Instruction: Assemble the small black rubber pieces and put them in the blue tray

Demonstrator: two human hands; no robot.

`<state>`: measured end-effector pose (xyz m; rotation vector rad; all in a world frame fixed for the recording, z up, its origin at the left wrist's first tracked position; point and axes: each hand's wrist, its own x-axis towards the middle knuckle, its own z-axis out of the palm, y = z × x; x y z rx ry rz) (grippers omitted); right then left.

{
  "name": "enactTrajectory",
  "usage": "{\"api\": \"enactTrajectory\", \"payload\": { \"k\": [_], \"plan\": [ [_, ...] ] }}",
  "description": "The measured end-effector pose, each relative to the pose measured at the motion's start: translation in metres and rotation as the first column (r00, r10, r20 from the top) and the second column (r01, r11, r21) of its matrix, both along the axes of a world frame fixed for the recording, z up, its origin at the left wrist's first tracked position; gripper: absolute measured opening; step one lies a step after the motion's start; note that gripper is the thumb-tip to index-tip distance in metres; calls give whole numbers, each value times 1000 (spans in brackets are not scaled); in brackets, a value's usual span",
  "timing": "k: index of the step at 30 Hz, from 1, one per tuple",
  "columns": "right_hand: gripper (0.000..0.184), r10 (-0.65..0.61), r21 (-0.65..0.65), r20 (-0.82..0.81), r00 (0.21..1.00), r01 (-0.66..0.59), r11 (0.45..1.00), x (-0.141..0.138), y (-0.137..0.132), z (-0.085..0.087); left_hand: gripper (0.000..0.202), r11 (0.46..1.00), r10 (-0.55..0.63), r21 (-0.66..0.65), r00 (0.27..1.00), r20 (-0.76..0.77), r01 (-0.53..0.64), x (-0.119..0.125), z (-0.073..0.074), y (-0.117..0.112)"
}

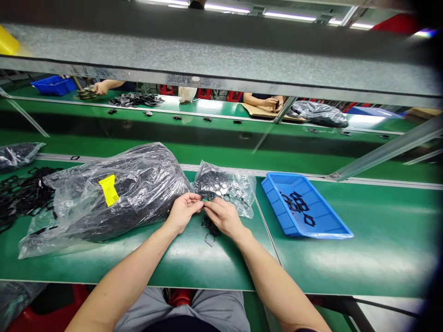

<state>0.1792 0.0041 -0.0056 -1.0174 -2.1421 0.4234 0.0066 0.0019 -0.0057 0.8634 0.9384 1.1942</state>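
Plainly, the head view took in both hands at work over a green tabletop (380, 221). Left hand (183, 213) came in from the left, right hand (224, 216) from the right; fingertips met near the middle. Grip of each: pinched, the two together grasping a small black part (208, 195). Its exact shape could not be told, fingers covering much of it. The part was held above the tabletop, in front of a small clear bag (247, 186) of dark, ring-like pieces.

Just below the right hand, on the near side, lay a little cluster of black frames (210, 227), one thin frame lying at its near edge. To the left, a large clear bag (148, 177), bulky with dark contents, bore a yellow label (109, 190). Farther left, a loose heap of black pieces (27, 191) spread over the tabletop. To the right, well apart from the hands, sat a blue tray (327, 226); several black frames (296, 203) lay inside, some overlapping.

On the far side, beyond a metal rail, a row of dark pieces (207, 119) stretched from left to right. Past it, one co-worker's hand (101, 87) showed at left near a blue bin (53, 85); another co-worker's hands (272, 102) showed right of centre, over brown cardboard (256, 110).
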Motion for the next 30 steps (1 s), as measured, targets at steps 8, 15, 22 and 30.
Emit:
{"api": "enactTrajectory", "payload": {
  "k": [8,15,22,30],
  "plan": [
    [20,-49,-79,-179,983,35,996,-4,-3,-2,27,997,73,30,996,-43,-72,1,-1,1],
    [26,-320,-491,-478,818,53,869,-17,-4,-9,28,997,69,30,995,-74,-67,2,2,0],
    [25,-351,-571,-515,782,-8,821,-21,-6,-9,28,997,74,40,992,-100,-71,2,-2,0],
    [21,-258,-492,-515,818,-35,870,-22,-8,-18,27,993,114,53,985,-130,-108,4,-9,0]
  ]
}}
